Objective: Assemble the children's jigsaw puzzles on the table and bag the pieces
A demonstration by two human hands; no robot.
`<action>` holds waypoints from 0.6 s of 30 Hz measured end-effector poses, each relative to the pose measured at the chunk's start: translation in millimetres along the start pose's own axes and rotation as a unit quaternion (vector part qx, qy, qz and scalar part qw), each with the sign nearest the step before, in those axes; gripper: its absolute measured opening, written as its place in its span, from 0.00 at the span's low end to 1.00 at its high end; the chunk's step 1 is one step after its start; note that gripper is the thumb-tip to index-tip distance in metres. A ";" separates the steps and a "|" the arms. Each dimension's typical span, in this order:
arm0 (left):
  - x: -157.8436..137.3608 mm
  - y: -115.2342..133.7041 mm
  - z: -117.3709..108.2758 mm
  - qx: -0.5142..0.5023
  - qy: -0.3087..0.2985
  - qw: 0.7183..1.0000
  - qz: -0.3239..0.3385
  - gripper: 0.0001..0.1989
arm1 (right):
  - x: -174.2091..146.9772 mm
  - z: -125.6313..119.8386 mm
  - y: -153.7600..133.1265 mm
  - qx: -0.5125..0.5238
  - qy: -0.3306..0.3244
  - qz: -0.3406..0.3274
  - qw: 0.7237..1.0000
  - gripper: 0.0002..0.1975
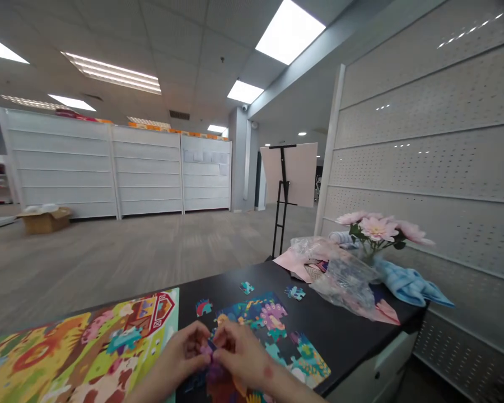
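Note:
My left hand (183, 354) and my right hand (244, 355) meet over the partly assembled jigsaw puzzle (273, 316), fingertips close together. Both are closed in a pinch on a small purple puzzle piece (207, 350), partly hidden by the fingers. Joined pieces with a pink creature lie just past my right hand, and a joined corner section (308, 358) is to its right. Loose on the black tabletop are a red and blue puzzle piece (204, 307), a teal puzzle piece (247, 287) and a blue-white puzzle piece (295, 293).
A colourful farm picture (96, 352) covers the table's left side, with a teal puzzle piece (125, 339) on it. At the right are crumpled clear plastic (344, 280), a blue cloth (414, 285) and pink flowers (378, 228). Beyond stand an easel (281, 207) and white shelving panels (147, 168).

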State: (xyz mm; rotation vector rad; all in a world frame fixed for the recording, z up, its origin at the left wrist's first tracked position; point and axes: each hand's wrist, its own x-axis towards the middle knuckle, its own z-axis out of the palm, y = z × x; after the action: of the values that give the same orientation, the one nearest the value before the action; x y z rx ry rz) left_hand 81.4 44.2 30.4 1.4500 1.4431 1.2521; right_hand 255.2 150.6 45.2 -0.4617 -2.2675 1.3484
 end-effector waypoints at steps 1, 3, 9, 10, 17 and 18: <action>-1.7 3.1 3.9 0.020 -0.011 1.000 0.009 0.18 | -5.8 0.1 3.5 -0.003 0.013 0.004 1.000 0.11; -6.2 8.2 5.3 0.088 -0.011 0.995 0.039 0.16 | -15.3 -15.2 15.6 -0.024 0.066 0.009 0.997 0.11; -14.7 12.5 -7.7 0.270 0.015 0.959 0.082 0.12 | -35.6 -137.7 69.1 -0.130 0.217 0.093 0.963 0.17; -14.5 12.1 -7.7 0.277 0.004 0.957 0.089 0.12 | -38.5 -152.0 76.8 -0.143 0.216 0.107 0.960 0.16; -12.4 11.2 -4.5 0.282 -0.026 0.954 0.095 0.14 | -49.2 -153.5 101.2 -0.215 0.216 0.127 0.944 0.12; -12.5 11.8 -5.9 0.284 -0.022 0.954 0.092 0.14 | -49.2 -150.9 101.4 -0.221 0.219 0.126 0.942 0.11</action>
State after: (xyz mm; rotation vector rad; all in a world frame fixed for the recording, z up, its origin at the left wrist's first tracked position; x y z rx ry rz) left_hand 80.3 29.8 41.4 2.0150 1.7569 0.9344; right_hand 383.6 283.1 7.6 -1.1173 -2.1602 0.7215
